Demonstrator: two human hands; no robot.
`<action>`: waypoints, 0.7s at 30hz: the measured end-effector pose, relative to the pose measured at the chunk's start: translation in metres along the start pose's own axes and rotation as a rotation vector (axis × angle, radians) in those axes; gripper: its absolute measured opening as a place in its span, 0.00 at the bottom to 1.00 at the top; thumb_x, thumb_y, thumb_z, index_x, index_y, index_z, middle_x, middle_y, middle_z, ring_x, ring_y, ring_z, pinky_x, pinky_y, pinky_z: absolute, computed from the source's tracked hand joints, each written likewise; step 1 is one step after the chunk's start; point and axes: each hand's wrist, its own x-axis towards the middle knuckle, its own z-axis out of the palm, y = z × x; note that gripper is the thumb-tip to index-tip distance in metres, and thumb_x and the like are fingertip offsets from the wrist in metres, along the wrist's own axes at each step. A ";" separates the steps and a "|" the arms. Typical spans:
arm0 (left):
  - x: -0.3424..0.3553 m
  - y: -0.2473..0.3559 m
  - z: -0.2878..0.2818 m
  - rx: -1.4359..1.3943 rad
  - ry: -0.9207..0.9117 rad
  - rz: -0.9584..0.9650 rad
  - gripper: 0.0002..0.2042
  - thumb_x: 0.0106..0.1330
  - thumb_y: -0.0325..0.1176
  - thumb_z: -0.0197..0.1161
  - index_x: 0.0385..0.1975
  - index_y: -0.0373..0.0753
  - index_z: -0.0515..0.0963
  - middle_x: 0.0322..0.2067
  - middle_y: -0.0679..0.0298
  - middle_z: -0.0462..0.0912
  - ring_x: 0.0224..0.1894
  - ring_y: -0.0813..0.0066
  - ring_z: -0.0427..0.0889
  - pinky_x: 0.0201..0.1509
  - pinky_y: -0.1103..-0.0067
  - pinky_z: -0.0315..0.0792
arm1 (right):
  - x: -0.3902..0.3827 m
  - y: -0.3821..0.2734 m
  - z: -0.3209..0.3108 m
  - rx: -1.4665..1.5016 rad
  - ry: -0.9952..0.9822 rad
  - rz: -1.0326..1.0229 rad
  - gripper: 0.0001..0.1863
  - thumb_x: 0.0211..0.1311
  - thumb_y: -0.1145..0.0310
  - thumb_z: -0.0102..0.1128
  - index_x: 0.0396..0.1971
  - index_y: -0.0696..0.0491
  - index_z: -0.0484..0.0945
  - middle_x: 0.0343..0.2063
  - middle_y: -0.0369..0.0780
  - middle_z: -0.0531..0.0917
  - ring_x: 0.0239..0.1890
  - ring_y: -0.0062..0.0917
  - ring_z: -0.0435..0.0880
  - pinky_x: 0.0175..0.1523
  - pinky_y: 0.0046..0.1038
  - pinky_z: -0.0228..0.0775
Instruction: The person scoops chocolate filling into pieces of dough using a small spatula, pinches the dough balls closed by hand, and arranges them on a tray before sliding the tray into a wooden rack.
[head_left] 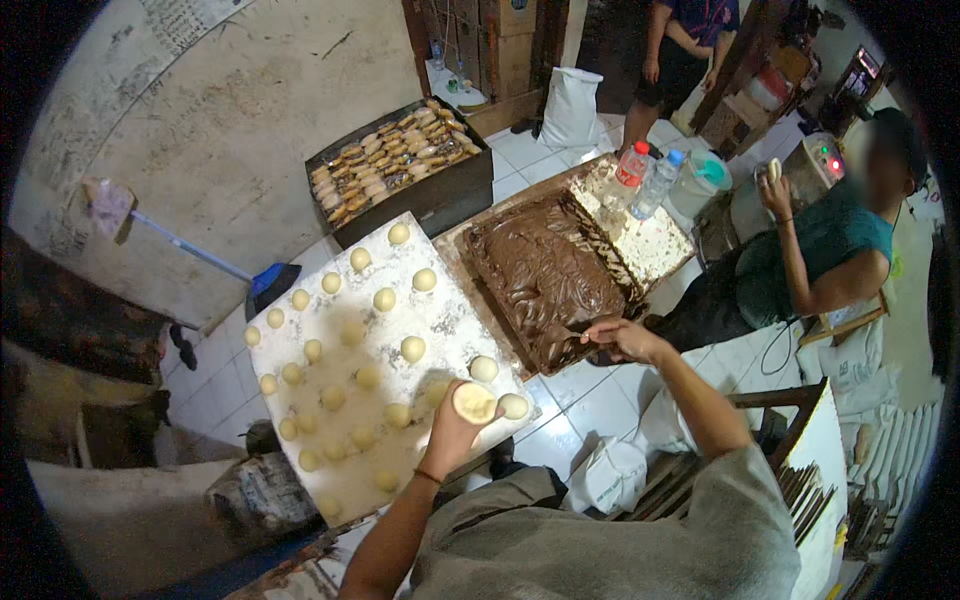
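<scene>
My left hand (450, 436) is closed around a flattened, cupped piece of pale dough (474, 402), held over the near right corner of a floured white board (335, 265). Right beside that piece sits a dough ball (513, 406), and another ball (483, 369) lies just beyond it. My right hand (632, 342) grips a thin tool (572, 336) at the near edge of a tray of brown chocolate-like paste (540, 270). The tool's end is in the paste, so its exact kind is hard to tell. Several more dough balls are spread in rows over the board.
Behind the board stands a dark box (420, 205) full of wrapped baked pieces. Two bottles, one red-capped (632, 165) and one blue-capped (658, 185), stand beyond the paste. A co-worker (830, 250) at right holds a pale piece. A white bucket (700, 183) stands near them.
</scene>
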 end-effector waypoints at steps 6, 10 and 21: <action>0.075 -0.014 0.038 -0.120 -0.065 0.110 0.25 0.57 0.39 0.83 0.49 0.37 0.79 0.42 0.57 0.88 0.46 0.65 0.86 0.52 0.70 0.79 | -0.062 -0.044 0.023 0.553 0.184 -0.021 0.11 0.79 0.62 0.56 0.45 0.55 0.79 0.19 0.26 0.62 0.21 0.16 0.58 0.26 0.23 0.51; 0.100 0.019 0.062 -0.077 -0.130 0.185 0.26 0.55 0.41 0.84 0.49 0.36 0.80 0.44 0.54 0.88 0.47 0.61 0.87 0.53 0.69 0.79 | -0.098 -0.069 0.017 0.612 0.203 -0.081 0.10 0.78 0.63 0.54 0.44 0.54 0.78 0.20 0.26 0.60 0.21 0.16 0.57 0.28 0.22 0.52; 0.069 0.091 0.044 -0.373 -0.550 0.109 0.24 0.59 0.31 0.82 0.54 0.36 0.80 0.49 0.69 0.86 0.49 0.79 0.83 0.56 0.78 0.78 | -0.128 -0.103 0.073 -0.082 0.347 -0.496 0.08 0.71 0.75 0.61 0.45 0.59 0.86 0.26 0.32 0.76 0.25 0.21 0.70 0.31 0.27 0.66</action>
